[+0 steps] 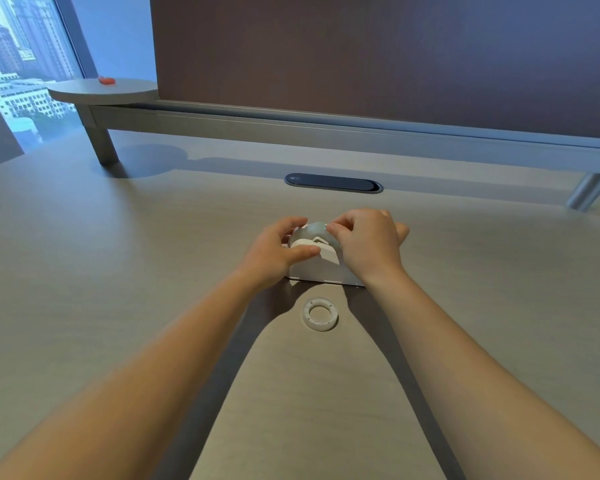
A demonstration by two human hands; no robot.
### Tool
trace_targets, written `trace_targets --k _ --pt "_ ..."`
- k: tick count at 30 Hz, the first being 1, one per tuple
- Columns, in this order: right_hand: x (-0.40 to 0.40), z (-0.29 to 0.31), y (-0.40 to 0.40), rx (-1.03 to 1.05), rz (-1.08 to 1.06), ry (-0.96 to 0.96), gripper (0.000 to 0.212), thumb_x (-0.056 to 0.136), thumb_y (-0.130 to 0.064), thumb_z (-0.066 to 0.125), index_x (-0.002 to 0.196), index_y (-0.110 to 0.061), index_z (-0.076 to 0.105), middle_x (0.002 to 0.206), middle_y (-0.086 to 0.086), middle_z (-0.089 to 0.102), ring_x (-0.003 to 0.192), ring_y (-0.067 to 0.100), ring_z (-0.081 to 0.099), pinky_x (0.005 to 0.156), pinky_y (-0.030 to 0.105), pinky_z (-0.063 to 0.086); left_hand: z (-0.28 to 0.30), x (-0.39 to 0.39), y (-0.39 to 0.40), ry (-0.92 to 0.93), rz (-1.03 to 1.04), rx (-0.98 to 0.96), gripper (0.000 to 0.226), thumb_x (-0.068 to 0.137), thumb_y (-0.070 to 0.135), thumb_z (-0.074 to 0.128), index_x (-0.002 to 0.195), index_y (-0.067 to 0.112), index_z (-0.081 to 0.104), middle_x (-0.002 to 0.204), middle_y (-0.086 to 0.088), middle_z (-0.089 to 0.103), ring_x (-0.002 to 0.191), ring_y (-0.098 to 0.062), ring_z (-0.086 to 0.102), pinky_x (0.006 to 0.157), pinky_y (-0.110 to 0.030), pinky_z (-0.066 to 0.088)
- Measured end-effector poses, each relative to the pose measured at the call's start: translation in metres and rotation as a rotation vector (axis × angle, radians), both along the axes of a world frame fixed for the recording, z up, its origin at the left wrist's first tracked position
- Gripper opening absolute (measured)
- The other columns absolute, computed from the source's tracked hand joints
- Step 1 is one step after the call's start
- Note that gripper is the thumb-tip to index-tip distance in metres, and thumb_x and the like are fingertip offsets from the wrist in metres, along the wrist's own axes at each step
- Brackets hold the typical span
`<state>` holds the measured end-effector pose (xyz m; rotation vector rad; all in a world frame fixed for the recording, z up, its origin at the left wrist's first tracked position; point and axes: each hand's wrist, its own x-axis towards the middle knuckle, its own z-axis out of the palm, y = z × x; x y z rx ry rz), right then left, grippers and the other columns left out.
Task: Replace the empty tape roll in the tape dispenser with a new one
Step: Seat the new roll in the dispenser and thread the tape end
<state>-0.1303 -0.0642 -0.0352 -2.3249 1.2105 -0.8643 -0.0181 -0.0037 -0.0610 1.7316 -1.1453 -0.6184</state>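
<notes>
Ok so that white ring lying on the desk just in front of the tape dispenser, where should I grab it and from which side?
Take the white ring by its outer rim, thumb and finger on opposite sides, coming straight down from above. It lies flat on the desk with its hole facing up, apart from the tape dispenser, with bare desk all around it. Both hands are on the dispenser, so either would have to let go first.

Pale wood desk (118, 271), white tape dispenser (321, 270), empty core (320, 314)

desk (118, 258), grommet cover (333, 182), partition (361, 53), window (18, 64)
</notes>
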Motion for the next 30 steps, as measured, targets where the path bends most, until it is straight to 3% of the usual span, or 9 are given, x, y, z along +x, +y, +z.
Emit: trace_targets --k 4,8,11,18,21,25,28,30 --pt "-0.001 -0.001 0.001 -0.001 0.021 -0.024 0.026 0.089 -0.026 0.048 0.090 -0.008 0.067 0.097 0.011 0.069 0.083 0.015 0.043 0.077 0.031 0.022 0.001 -0.001 0.000 0.001 -0.006 0.014 0.054 0.078 0.021 0.060 0.128 0.017 0.041 0.133 -0.012 0.049 0.119 -0.026 0.046 0.102 -0.043 0.042" --pt "-0.002 0.000 -0.001 0.041 0.028 -0.023 0.024 0.087 -0.026 0.051 0.089 -0.007 0.066 0.095 0.012 0.069 0.080 0.017 0.050 0.086 0.041 0.043 0.000 0.000 0.001 -0.003 -0.013 0.019 0.053 0.078 0.023 0.060 0.128 0.018 0.041 0.133 -0.011 0.049 0.119 -0.025 0.045 0.100 -0.041 0.041" --pt "-0.002 0.004 -0.003 0.136 0.039 -0.054 0.021 0.085 -0.023 0.055 0.088 -0.004 0.065 0.093 0.014 0.067 0.079 0.021 0.053 0.082 0.043 0.050 0.000 0.001 0.001 -0.012 -0.023 0.032 0.053 0.079 0.024 0.059 0.128 0.020 0.040 0.134 -0.010 0.048 0.121 -0.025 0.044 0.100 -0.041 0.040" --pt "-0.011 0.017 -0.012 0.402 0.104 -0.208 0.017 0.086 -0.011 0.054 0.092 0.000 0.064 0.090 0.010 0.062 0.078 0.017 0.054 0.073 0.031 0.043 0.002 0.007 0.004 -0.010 -0.098 0.075 0.059 0.076 0.021 0.063 0.129 0.022 0.038 0.135 -0.010 0.046 0.121 -0.025 0.044 0.102 -0.044 0.041" --pt "-0.014 0.017 -0.016 0.391 0.083 -0.237 0.016 0.087 -0.010 0.052 0.094 -0.001 0.064 0.091 0.009 0.062 0.077 0.016 0.053 0.071 0.029 0.042 0.001 0.007 0.003 -0.010 -0.092 0.081 0.058 0.076 0.019 0.062 0.129 0.022 0.038 0.136 -0.009 0.045 0.122 -0.026 0.043 0.104 -0.046 0.040" --pt "-0.014 0.010 -0.016 0.327 0.080 -0.194 0.020 0.086 -0.014 0.054 0.100 -0.004 0.064 0.104 0.013 0.065 0.090 0.019 0.053 0.080 0.032 0.044 0.000 0.007 0.003 -0.006 -0.091 0.075 0.058 0.077 0.018 0.062 0.129 0.021 0.038 0.135 -0.010 0.046 0.122 -0.026 0.043 0.103 -0.045 0.040" --pt "-0.009 0.005 -0.013 0.248 0.095 -0.120 0.022 0.086 -0.019 0.054 0.099 -0.007 0.066 0.106 0.013 0.068 0.096 0.025 0.057 0.096 0.048 0.044 0.000 0.007 0.003 -0.008 -0.089 0.068 0.058 0.077 0.018 0.062 0.129 0.021 0.038 0.135 -0.010 0.046 0.121 -0.026 0.043 0.102 -0.044 0.041" --pt "-0.006 0.002 -0.011 0.192 0.118 -0.086 0.022 0.087 -0.021 0.053 0.097 -0.008 0.067 0.102 0.012 0.069 0.097 0.028 0.057 0.097 0.052 0.041 0.000 0.007 0.003 -0.010 -0.089 0.065 0.059 0.076 0.018 0.062 0.130 0.021 0.037 0.135 -0.010 0.046 0.122 -0.026 0.043 0.103 -0.046 0.040"
